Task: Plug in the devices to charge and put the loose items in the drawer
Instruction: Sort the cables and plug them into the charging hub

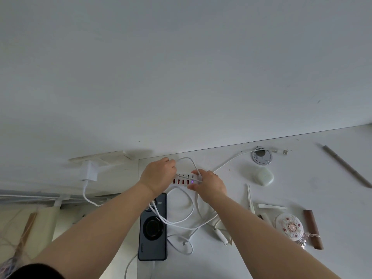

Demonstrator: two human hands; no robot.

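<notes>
A white charging hub (186, 179) with several red ports lies near the desk's back edge. My left hand (159, 176) grips its left end. My right hand (209, 183) is closed on the hub's right end, where a white cable (190, 206) meets it. More white cable loops over a dark phone (153, 228) lying face down below the hub. A loose cable plug (184, 243) rests right of the phone. A white earbuds case (263, 176) sits to the right.
A white adapter (90, 171) hangs at the left off the desk. A round grommet (261, 156), a USB plug (284, 152), tweezers (250, 199), a round patterned disc (289, 227), a brown stick (313, 228) and a grey rod (346, 166) lie on the white desk (322, 190).
</notes>
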